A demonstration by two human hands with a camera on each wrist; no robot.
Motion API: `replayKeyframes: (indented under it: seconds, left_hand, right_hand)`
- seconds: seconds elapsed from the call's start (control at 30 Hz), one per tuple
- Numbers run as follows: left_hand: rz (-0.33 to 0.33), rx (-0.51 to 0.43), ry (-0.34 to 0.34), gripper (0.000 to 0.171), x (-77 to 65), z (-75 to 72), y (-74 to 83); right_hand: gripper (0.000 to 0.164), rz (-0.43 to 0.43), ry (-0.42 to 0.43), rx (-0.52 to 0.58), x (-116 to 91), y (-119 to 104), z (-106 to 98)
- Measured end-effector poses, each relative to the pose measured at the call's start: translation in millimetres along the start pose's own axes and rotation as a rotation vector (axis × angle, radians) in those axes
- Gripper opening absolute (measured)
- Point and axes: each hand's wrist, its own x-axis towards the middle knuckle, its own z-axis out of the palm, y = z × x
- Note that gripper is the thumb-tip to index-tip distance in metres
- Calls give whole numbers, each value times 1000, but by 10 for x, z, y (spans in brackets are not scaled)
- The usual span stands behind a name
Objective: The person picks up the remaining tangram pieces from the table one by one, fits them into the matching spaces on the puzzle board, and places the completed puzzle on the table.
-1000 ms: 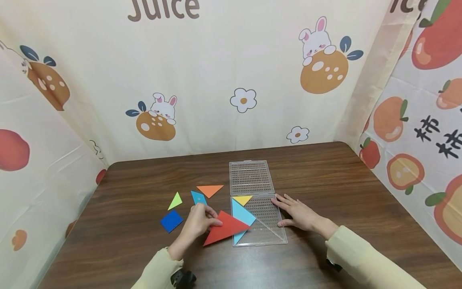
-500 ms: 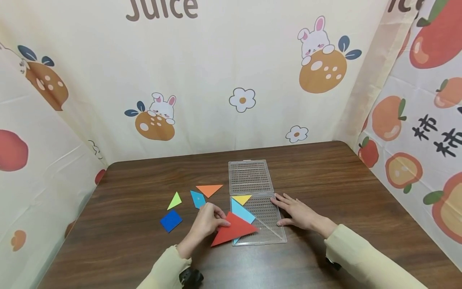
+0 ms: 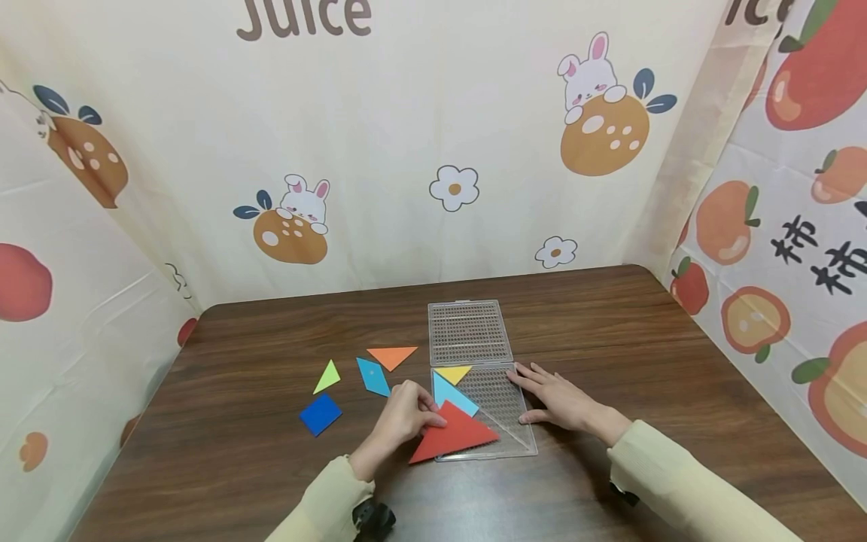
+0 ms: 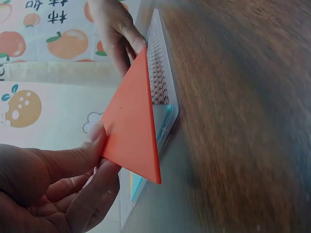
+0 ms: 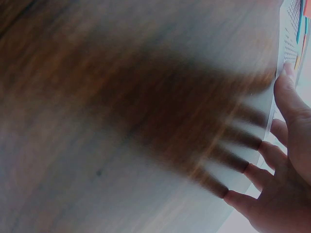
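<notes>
My left hand [image 3: 405, 415] pinches a large red triangle tangram piece [image 3: 455, 434] by its left corner, thumb on top in the left wrist view. The triangle [image 4: 130, 124] is tilted over the near half of a clear plastic tray [image 3: 500, 391]. In that tray lie a large light-blue triangle [image 3: 454, 394], partly covered by the red one, and a small yellow triangle [image 3: 452, 373]. At the tray's right edge my right hand [image 3: 558, 399] rests with fingers spread, its thumb [image 5: 289, 92] touching the rim in the right wrist view.
The tray's other half, a textured panel [image 3: 469, 333], lies unfolded behind it. Left of the tray, on the wooden table [image 3: 237, 421], are an orange triangle [image 3: 391, 357], a blue parallelogram [image 3: 372, 376], a lime-green triangle [image 3: 328, 377] and a dark-blue square [image 3: 320, 414]. A printed curtain [image 3: 379, 226] stands behind.
My left hand has carried the red triangle rightward over the tray, covering more of the light-blue triangle and uncovering the parallelogram. The right hand stays at the tray's edge.
</notes>
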Motion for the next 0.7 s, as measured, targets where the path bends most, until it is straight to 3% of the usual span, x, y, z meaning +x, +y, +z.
replayKeyframes:
  seconds: [0.7]
  left_hand:
    - [-17, 36, -54, 14, 110, 198, 118]
  right_hand:
    - [71, 12, -9, 2, 13, 14, 6]
